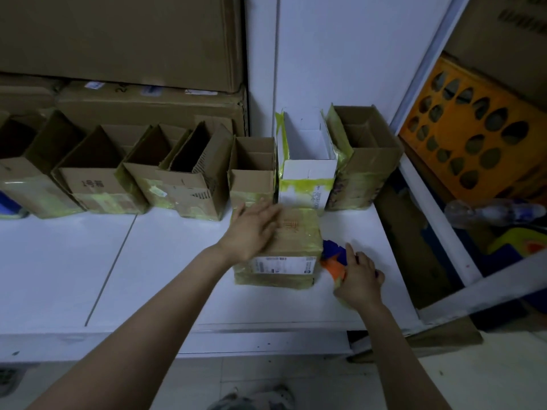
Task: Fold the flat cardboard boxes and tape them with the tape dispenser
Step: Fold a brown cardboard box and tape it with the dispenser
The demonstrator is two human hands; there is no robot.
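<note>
I had the left hand [254,232] spread flat, fingers open, on top of the taped cardboard box [284,250] that sat on the white desk [165,261] just in front of the row of open boxes [189,173] along the wall. My right hand [359,279] lay just right of that box, its grip closed around the tape dispenser [334,258], whose blue and orange parts showed beside the box's right edge, resting on the desk
</note>
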